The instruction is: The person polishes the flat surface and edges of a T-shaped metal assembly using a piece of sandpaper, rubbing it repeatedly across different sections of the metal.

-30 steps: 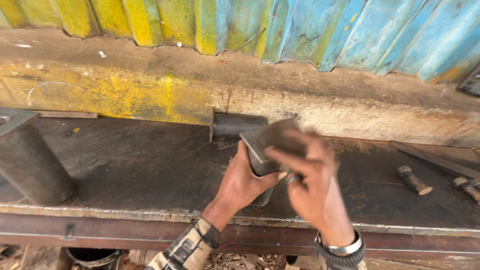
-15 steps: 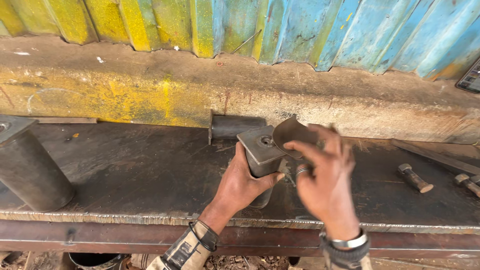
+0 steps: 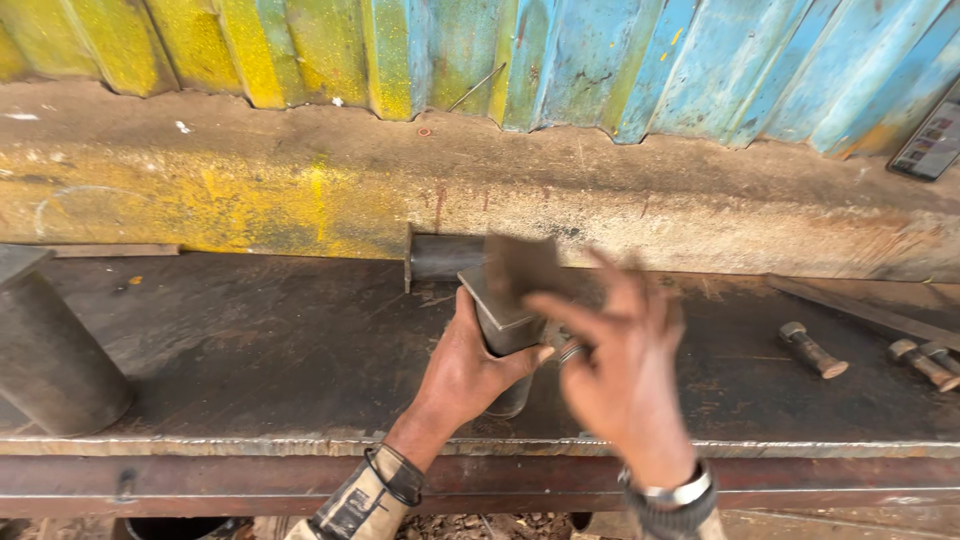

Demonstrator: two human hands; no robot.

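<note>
My left hand grips a grey metal piece, a square-topped block on a round stem, standing on the dark steel workbench. My right hand is blurred just right of it, fingers spread. Its fingertips hold a dark flat metal plate tilted over the top of the piece. A watch sits on my right wrist and a dark band on my left.
A thick dark steel cylinder stands at the bench's left end. A short pipe stub lies against the concrete ledge behind the piece. Bolts and a flat bar lie to the right. Painted corrugated sheet rises behind.
My right hand has carried the flat plate leftward from beside the piece to over its top. My left hand keeps its grip on the piece.
</note>
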